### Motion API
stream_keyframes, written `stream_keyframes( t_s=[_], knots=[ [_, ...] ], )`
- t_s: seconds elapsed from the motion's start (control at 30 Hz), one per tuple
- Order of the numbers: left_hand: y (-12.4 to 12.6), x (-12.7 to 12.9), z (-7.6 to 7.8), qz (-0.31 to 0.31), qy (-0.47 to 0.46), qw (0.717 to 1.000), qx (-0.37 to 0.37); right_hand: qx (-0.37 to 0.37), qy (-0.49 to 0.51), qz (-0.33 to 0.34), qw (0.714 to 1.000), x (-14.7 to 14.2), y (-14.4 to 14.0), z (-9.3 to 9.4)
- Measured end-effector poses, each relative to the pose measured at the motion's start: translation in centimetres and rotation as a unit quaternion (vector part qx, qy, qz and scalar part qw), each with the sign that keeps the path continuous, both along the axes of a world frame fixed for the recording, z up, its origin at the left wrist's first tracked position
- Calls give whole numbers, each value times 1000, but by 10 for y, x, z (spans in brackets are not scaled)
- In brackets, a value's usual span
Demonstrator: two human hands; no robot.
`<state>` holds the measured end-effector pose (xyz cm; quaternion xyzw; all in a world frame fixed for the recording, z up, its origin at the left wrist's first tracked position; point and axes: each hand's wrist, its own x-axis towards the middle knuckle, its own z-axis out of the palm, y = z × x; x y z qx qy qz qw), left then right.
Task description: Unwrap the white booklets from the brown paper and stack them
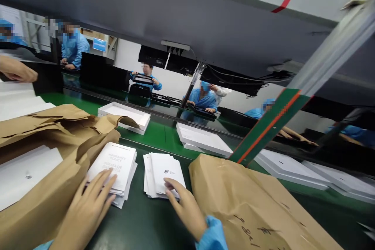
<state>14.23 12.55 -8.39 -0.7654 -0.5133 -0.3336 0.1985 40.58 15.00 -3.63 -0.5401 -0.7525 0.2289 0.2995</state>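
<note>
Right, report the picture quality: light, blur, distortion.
Head view: left booklet stack evenly lit, its large grey print faint; right booklet stack has small print too blurred to read. Head view, background: white wall bright, shelf underside shaded, workers soft, heads pixelated. Whole head view: tilted.

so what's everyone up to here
A person in blue sleeves has both hands at two stacks of white printed papers. The left hand lies over the "warranty policy" stack; the right hand is at the other stack, though whether it grips a sheet isn't clear. Open brown wrapping holding more papers lies left, a brown paper package right. Beyond, other people in blue work among dark panels.
</note>
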Motion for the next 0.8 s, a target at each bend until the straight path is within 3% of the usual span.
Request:
stream_keyframes(
  t_s=[0.1,0.23,0.33,0.4,0.47,0.57,0.67,0.73,0.8],
  knots=[
    [0,8,5,9,39,999,25,11,27,6,1000,0,-1,-11],
    [-4,14,14,-6,103,992,73,8,35,110,993,-15,-10,-17],
    [-12,20,23,-28,81,992,91,-67,127,151,978,-29,-12,-23],
    [-18,28,29,-56,56,990,115,-173,255,150,940,-39,-10,-30],
    [-22,38,32,-111,54,983,138,-283,374,148,871,-50,-7,-36],
    [-26,52,25,-185,14,972,146,-326,488,144,797,-61,-6,-41],
    [-28,49,9,-194,-49,975,97,-283,536,110,788,-61,-8,-39],
    [-27,39,2,-157,-107,982,13,-276,533,89,795,-56,-12,-34],
    [-26,30,1,-99,-246,958,-109,-275,525,86,801,-52,-17,-30]
  ],
)
